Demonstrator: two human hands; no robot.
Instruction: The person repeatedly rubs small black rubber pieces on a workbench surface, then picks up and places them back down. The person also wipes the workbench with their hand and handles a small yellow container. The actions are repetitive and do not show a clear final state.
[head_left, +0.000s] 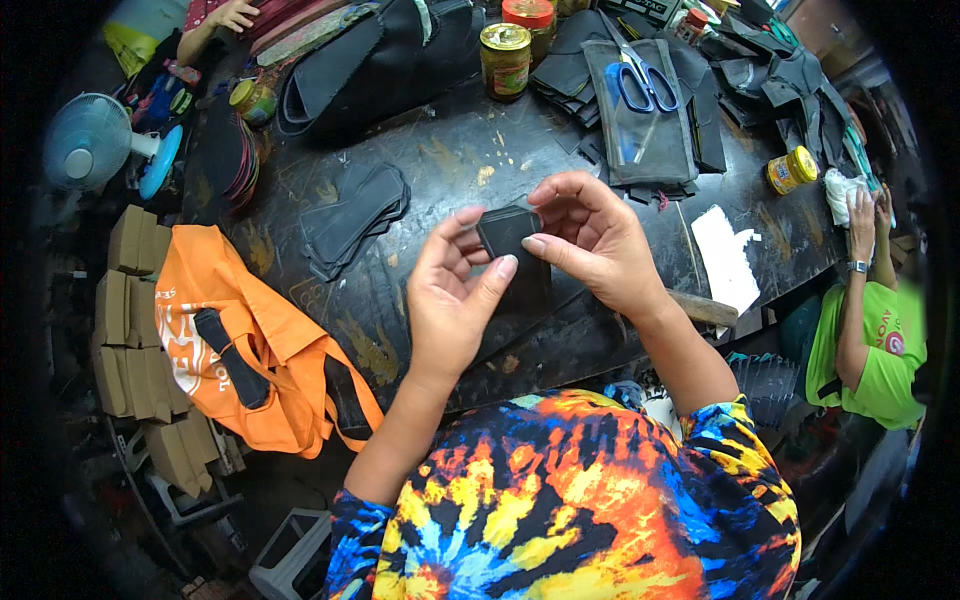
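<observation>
Both my hands hold a small stack of black, flat pieces (508, 230) with rounded corners over the near part of the table. The left hand (450, 268) grips its left side, with the thumb along the lower edge and the fingers curled behind. At the right side, my right hand (597, 240) pinches it, the thumb in front and the fingers bent behind. Whether the pieces are leather or another sheet material, I cannot tell. Left of my hands, a fanned pile of longer black strips (355, 215) lies on the dark, scuffed table (440, 125).
Blue-handled scissors (645, 85) rest on a clear pouch (630, 140) among black sheets. Jars (505, 62) stand at the back. Torn white paper (725, 260) lies right, near a wooden handle (703, 308). An orange bag (240, 340) hangs left; a person in green (875, 340) works at right.
</observation>
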